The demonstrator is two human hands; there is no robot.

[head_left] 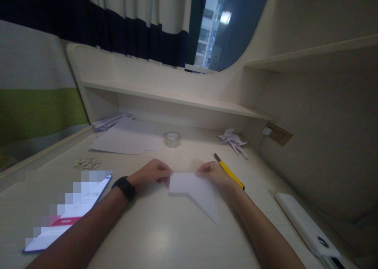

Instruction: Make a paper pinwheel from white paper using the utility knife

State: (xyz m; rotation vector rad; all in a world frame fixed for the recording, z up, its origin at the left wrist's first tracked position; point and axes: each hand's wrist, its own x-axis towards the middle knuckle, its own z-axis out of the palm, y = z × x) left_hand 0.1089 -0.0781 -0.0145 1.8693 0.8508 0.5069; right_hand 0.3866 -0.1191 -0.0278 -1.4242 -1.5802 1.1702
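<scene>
While hands (153, 173) (214, 173) pinch its top edge | paper (193, 190) | white, folded, pointed

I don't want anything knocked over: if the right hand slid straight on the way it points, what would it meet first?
The right hand, pinching the folded paper, would likely meet the tape roll first, depth unclear; the left hand lies beside that line.

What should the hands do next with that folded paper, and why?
Probably press the paper flat along its far edge. The left hand and right hand each pinch a far corner, and it lies on the desk folded to a point, so that fold likely needs firming first.
</scene>
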